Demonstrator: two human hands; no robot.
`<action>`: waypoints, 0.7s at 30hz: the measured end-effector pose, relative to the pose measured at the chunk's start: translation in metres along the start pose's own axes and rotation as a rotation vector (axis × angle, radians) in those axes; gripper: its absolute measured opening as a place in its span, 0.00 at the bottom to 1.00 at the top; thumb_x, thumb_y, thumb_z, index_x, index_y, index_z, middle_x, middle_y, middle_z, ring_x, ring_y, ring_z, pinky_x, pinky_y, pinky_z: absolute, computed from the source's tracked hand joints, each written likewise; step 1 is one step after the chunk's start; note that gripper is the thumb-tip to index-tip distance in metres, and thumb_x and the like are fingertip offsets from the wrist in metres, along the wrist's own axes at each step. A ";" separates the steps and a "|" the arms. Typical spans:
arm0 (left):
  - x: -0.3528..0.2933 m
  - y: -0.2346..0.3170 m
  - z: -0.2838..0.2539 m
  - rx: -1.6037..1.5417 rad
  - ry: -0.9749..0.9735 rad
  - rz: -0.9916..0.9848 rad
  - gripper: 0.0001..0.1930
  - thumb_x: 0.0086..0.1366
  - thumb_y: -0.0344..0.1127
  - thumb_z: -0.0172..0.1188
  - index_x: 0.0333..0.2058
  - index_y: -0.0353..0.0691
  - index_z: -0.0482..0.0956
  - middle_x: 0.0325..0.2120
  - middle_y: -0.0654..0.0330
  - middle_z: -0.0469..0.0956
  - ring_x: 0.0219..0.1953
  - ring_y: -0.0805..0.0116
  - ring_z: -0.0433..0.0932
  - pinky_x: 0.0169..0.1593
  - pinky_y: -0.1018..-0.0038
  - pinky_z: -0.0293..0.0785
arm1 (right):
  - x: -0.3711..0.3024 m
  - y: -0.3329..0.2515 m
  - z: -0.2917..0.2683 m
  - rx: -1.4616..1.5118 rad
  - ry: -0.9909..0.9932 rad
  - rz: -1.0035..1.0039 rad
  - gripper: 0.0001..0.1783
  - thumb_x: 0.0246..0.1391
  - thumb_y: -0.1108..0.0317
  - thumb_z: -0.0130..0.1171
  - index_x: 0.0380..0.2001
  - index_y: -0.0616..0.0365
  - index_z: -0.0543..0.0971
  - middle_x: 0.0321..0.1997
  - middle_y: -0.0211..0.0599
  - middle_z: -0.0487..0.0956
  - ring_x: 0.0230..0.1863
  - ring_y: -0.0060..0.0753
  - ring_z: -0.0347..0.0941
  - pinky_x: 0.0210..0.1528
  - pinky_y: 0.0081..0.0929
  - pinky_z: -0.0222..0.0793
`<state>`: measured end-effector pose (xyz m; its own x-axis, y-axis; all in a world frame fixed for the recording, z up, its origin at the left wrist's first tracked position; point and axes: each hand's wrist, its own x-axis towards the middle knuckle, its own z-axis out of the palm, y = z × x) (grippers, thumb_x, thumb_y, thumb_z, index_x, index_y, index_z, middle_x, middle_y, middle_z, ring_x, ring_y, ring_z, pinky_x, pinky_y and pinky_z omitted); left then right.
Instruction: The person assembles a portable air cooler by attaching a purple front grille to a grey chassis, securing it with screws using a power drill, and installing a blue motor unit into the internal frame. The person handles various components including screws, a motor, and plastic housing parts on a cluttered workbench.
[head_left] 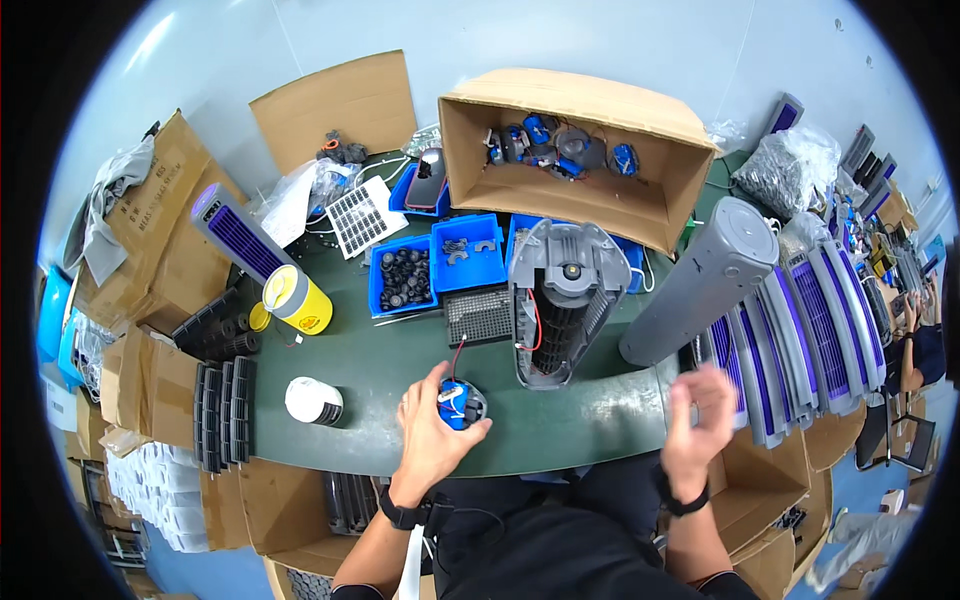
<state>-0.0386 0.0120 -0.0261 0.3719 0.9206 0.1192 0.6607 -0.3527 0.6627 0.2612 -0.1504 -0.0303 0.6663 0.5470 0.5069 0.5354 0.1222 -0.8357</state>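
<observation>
At the table's front edge my left hand is closed around a small motor wrapped in blue, with a grey round end and a red lead rising from it. My right hand is raised to the right, thumb apart from the fingers, its fingertips blurred and nothing visible in it. Between and beyond the hands stands an opened grey tower fan housing with a black cylindrical fan wheel inside and a red wire along it. A closed grey tower body stands just beyond my right hand.
Blue bins of small black and grey parts sit mid-table. Behind them a cardboard box holds more motors. A yellow canister and a white tub stand left. Purple-and-grey fan panels line the right edge.
</observation>
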 end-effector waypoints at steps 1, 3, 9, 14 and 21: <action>-0.005 0.009 0.001 -0.065 -0.036 0.002 0.48 0.46 0.42 0.81 0.66 0.39 0.70 0.54 0.47 0.73 0.58 0.50 0.74 0.63 0.57 0.70 | -0.015 -0.013 0.005 0.144 -0.208 0.137 0.34 0.57 0.77 0.70 0.66 0.64 0.69 0.56 0.47 0.80 0.53 0.33 0.80 0.58 0.31 0.76; -0.012 0.033 0.003 -0.150 -0.097 0.044 0.46 0.46 0.40 0.82 0.65 0.40 0.73 0.52 0.47 0.73 0.56 0.51 0.75 0.60 0.59 0.73 | -0.042 -0.040 0.040 0.466 -0.525 0.448 0.31 0.63 0.74 0.66 0.67 0.64 0.68 0.56 0.47 0.81 0.52 0.31 0.81 0.56 0.31 0.77; -0.027 0.059 0.008 -0.307 -0.235 0.068 0.45 0.54 0.35 0.79 0.69 0.38 0.68 0.55 0.45 0.69 0.58 0.52 0.74 0.60 0.62 0.77 | -0.046 -0.035 0.082 0.875 -0.835 0.996 0.29 0.73 0.67 0.56 0.73 0.60 0.64 0.55 0.42 0.81 0.52 0.31 0.81 0.55 0.34 0.81; -0.028 0.056 0.002 -0.908 -0.317 -0.281 0.42 0.63 0.28 0.73 0.72 0.36 0.62 0.58 0.49 0.73 0.59 0.64 0.76 0.57 0.68 0.82 | -0.047 -0.035 0.082 0.734 -0.892 0.729 0.26 0.74 0.72 0.53 0.71 0.62 0.66 0.55 0.39 0.81 0.51 0.24 0.79 0.57 0.31 0.81; -0.032 0.038 0.015 -0.921 -0.271 -0.291 0.21 0.72 0.20 0.58 0.63 0.30 0.75 0.52 0.51 0.82 0.47 0.70 0.83 0.49 0.75 0.82 | -0.054 -0.034 0.079 0.685 -0.862 0.645 0.34 0.66 0.77 0.63 0.72 0.63 0.64 0.61 0.42 0.77 0.55 0.29 0.79 0.57 0.32 0.82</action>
<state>-0.0159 -0.0331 -0.0160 0.4876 0.8408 -0.2350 0.0295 0.2532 0.9670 0.1656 -0.1191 -0.0459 0.0156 0.9931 -0.1159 -0.3052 -0.1056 -0.9464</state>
